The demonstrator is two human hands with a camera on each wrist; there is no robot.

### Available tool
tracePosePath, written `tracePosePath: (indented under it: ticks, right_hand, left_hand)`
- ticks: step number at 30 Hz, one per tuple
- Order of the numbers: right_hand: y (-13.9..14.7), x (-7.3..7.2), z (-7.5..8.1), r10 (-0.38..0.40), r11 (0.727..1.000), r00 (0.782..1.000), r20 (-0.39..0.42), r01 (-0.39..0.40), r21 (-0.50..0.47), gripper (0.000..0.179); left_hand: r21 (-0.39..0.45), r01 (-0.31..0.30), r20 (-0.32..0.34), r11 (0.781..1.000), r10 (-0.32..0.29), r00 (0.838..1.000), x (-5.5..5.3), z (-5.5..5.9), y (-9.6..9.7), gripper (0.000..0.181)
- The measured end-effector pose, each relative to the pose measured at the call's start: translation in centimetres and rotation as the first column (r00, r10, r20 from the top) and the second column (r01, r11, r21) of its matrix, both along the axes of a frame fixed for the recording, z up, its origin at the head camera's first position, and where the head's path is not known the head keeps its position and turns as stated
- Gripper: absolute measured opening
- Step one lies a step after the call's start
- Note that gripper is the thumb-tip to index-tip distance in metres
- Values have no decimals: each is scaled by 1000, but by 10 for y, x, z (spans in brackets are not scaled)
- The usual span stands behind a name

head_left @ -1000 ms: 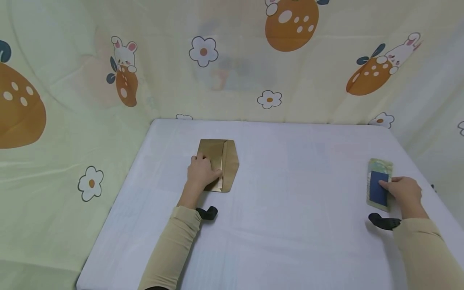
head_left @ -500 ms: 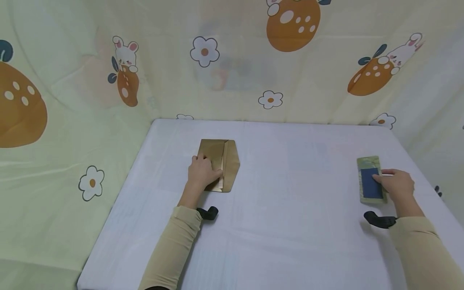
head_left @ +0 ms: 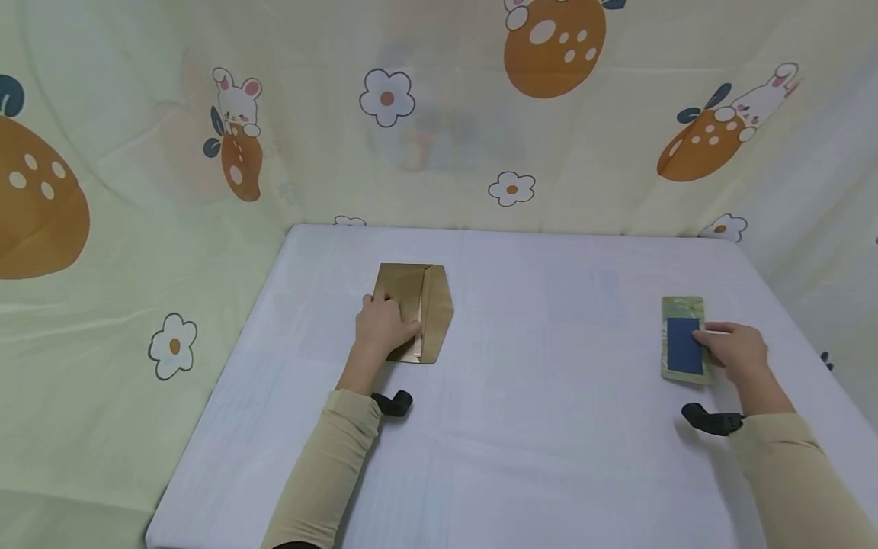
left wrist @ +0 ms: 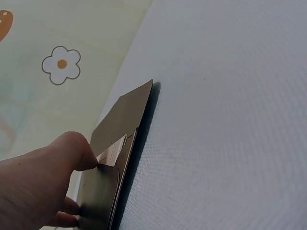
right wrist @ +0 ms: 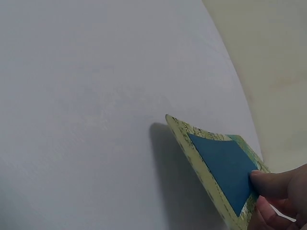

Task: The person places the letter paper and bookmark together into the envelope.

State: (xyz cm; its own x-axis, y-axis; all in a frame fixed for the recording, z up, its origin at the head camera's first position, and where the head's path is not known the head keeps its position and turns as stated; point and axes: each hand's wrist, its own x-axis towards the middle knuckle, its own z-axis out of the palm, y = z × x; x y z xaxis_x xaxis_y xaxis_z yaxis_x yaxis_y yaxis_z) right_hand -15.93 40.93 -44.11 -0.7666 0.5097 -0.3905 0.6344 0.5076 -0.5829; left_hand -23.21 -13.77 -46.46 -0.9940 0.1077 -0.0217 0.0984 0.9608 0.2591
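A gold-brown envelope [head_left: 436, 313] lies at the left middle of the table with its pointed flap folded out to the right. My left hand [head_left: 384, 326] grips it, thumb at the pocket's opening and fingers on the body. Inside the pocket a pale lining or sheet [left wrist: 112, 152] shows. On the right, my right hand [head_left: 739, 351] pinches a flat, green-patterned rectangular piece [head_left: 683, 306] by its right edge. A plain blue rectangle [right wrist: 225, 165] covers much of its face, under the thumb. The piece is tilted off the table and casts a shadow.
A white-covered table [head_left: 521, 442] spreads between the hands. Behind it and at the left hangs a pale curtain [head_left: 439, 183] printed with rabbits and flowers. Black curved mounts [head_left: 713, 420] stick out from both wrists.
My right hand has carried the green piece with the blue rectangle leftward, and the piece has turned more upright in view. The left hand and the envelope have stayed in place.
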Motion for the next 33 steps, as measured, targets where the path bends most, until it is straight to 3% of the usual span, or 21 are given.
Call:
tracePosePath:
  ticks: [11, 33]
  right_hand:
    - [-23, -10, -9, -19, 995, 1000, -19, 17, -98, 66]
    - [-69, -23, -14, 54, 990, 995, -79, -64, -127, 62]
  left_hand:
    - [8, -3, -6, 1000, 3, 1000, 2, 2, -2, 54]
    - [6, -15, -5, 1000, 15, 1000, 0, -1, 1, 54]
